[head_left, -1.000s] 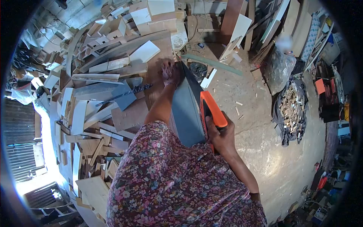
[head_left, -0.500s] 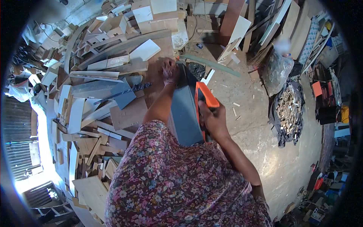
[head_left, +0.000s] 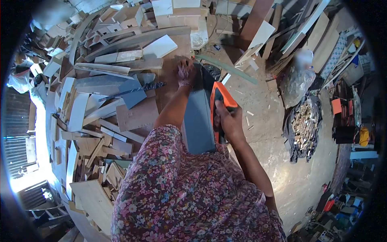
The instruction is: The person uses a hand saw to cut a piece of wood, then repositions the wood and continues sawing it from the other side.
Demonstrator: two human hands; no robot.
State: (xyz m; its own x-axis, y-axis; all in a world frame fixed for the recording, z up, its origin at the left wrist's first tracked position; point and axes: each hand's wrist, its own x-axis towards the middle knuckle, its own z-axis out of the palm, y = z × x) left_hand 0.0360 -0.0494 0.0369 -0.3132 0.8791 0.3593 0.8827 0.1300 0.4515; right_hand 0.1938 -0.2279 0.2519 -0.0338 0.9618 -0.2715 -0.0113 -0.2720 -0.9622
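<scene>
A long grey-blue board point(head_left: 197, 125) runs away from my body, its near end against my flowered clothing. My left hand point(head_left: 186, 73) presses on the board's far left end, fingers spread and bent a little at the tips. At its wrist is a beaded bracelet. My right hand point(head_left: 230, 123) is wrapped round the handle of a handsaw point(head_left: 225, 96), orange with black, standing along the board's right edge. Most of the blade is hidden by the handle and the steep view.
Piled wood offcuts point(head_left: 90, 147) fill the left, with a dark-wrapped strip point(head_left: 135, 92) across them. A green strip of wood point(head_left: 227, 68) and small chips lie on the concrete floor point(head_left: 274, 141). To the right are a sack of scraps point(head_left: 304, 125) and a clear plastic bag point(head_left: 297, 82).
My right hand and the saw handle have shifted slightly up and right in view. The left hand stays at the board's far end; the view has turned a little.
</scene>
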